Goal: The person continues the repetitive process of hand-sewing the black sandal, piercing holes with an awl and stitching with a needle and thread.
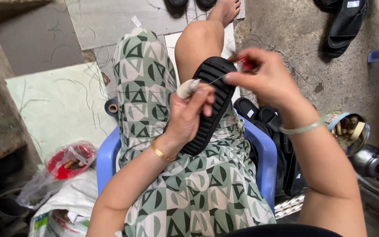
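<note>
At about 8 o'clock a clear plastic bag [62, 169] holds a red dish with small brown pieces, and at 3 o'clock an open round tin [349, 129] holds wooden-looking bits, beside a pile of black sandals [264, 120] at the blue chair [106, 158]. In the middle, on the lap, lies a black ribbed shoe sole [211, 105], pointing toward 12 o'clock. The left hand [187, 116] rests on it, its fingers pinching a pale small object, while the right hand [264, 77] at 1 o'clock pinches a red-handled tool [244, 63].
</note>
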